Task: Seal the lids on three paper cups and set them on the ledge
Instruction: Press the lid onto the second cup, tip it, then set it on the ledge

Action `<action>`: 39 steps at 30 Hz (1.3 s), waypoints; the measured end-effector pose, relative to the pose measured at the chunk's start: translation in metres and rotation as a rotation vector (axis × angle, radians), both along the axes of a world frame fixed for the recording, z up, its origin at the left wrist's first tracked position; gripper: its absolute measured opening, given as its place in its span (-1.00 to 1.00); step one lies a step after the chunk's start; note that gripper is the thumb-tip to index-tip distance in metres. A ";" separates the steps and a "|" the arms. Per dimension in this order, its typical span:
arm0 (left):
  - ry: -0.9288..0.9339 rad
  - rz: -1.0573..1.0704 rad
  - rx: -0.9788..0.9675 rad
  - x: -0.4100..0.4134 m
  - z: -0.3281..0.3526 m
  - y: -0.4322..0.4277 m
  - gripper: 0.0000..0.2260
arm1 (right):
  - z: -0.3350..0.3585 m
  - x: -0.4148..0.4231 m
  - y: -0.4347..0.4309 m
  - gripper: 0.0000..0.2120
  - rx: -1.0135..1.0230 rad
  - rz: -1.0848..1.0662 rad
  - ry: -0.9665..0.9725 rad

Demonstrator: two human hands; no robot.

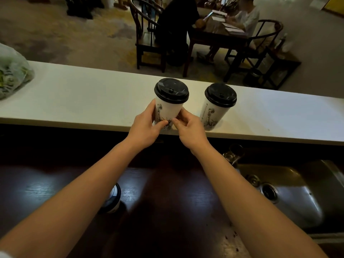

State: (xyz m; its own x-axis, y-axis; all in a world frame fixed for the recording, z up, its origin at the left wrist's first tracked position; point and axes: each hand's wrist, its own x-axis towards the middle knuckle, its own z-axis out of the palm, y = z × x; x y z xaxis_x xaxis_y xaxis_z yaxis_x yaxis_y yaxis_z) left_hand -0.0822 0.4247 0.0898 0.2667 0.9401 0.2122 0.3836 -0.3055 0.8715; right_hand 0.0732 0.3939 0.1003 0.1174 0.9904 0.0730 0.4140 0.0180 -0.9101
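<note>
Two white paper cups with black lids and ink drawings stand on the long white ledge (93, 101). The left cup (168, 107) is held near its base by both hands: my left hand (147, 127) wraps its left side and my right hand (189, 129) pinches its lower right side. The right cup (214, 112) stands free a short way to the right. A third cup (113, 199) with a dark lid sits on the dark counter below, partly hidden behind my left forearm.
A plastic bag (13, 75) lies at the ledge's left end. A steel sink (290, 192) is at the lower right, with a glass (234, 153) beside it. Beyond the ledge, people sit on wooden chairs at a dark table (219, 36).
</note>
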 end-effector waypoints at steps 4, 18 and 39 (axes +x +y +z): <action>0.005 0.023 -0.029 -0.007 -0.006 0.010 -0.51 | -0.004 -0.007 0.011 -0.59 -0.012 0.003 -0.043; 0.029 0.043 -0.044 -0.010 -0.017 0.015 -0.53 | -0.023 -0.012 0.018 -0.51 -0.080 -0.017 0.018; 0.016 0.210 -0.155 -0.021 -0.009 -0.028 -0.27 | -0.014 -0.013 -0.016 -0.59 -0.171 -0.101 -0.038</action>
